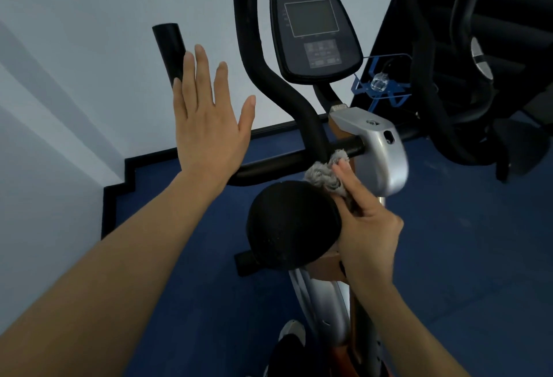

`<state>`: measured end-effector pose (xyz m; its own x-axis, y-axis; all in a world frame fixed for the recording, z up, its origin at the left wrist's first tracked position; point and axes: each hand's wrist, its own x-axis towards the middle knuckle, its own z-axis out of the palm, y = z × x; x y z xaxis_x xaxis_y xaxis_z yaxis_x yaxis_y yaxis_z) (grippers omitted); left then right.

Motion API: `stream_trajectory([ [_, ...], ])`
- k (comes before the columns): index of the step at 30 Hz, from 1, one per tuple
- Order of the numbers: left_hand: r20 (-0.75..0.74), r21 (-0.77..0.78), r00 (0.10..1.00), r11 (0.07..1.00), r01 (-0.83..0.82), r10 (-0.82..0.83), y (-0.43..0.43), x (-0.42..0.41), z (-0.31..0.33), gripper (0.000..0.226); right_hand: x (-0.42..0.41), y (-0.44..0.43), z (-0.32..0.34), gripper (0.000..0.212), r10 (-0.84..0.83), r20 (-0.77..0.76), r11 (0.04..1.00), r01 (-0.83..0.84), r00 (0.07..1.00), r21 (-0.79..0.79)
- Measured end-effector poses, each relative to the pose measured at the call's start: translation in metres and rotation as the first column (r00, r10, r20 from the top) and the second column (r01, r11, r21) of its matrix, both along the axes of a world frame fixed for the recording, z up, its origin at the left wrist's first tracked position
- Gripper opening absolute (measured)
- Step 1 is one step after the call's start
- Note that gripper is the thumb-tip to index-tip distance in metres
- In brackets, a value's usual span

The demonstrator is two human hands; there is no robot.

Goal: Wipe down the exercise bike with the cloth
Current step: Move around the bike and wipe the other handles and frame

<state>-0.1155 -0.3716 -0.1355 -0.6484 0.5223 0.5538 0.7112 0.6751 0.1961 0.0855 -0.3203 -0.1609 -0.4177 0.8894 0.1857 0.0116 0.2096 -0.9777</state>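
One fluffy grey cloth (324, 174) against tubular handlebar (269, 164)

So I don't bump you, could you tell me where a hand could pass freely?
Open: right of the silver housing, before the neighbouring machine; and left of the black pad, under the crossbar. Crowded: where the right hand holds the cloth, and around the raised left hand.

cam=head, single wide-angle view | pos=above the exercise bike (374, 149), just behind its handlebar (269, 165) | facing=forward and down: console (314, 29) top centre, pale wall (89, 32) upper left, blue floor (463, 257) lower right | range=near, bike fills the centre from top edge to bottom edge
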Motion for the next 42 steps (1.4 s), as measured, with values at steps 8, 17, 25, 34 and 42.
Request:
stream_trajectory([
  [8,-0.012,0.021,1.000,1.000,-0.013,0.014,0.000,0.000,-0.001,0.062,0.007,-0.008,-0.012,0.035,0.043,-0.061,0.992,-0.035,0.997,0.123],
  [17,-0.042,-0.061,0.998,0.997,0.043,-0.046,-0.008,0.001,0.007,0.063,-0.019,0.035,0.019,0.041,-0.129,-0.058,0.962,0.139,0.990,0.234],
  [25,-0.063,-0.108,0.996,0.993,0.055,-0.062,0.000,-0.009,0.010,0.064,-0.029,0.056,0.016,0.030,-0.073,0.300,0.917,-0.054,0.951,0.396],
  [34,-0.070,-0.054,0.996,0.997,0.059,-0.063,0.003,-0.011,0.005,0.062,-0.043,0.061,0.027,0.022,-0.116,0.433,0.876,-0.114,0.894,0.469],
  [42,-0.058,-0.091,0.994,0.992,0.086,-0.092,0.000,-0.010,0.013,0.064,-0.051,0.070,0.048,0.024,-0.017,0.238,0.947,-0.061,0.971,0.315],
])
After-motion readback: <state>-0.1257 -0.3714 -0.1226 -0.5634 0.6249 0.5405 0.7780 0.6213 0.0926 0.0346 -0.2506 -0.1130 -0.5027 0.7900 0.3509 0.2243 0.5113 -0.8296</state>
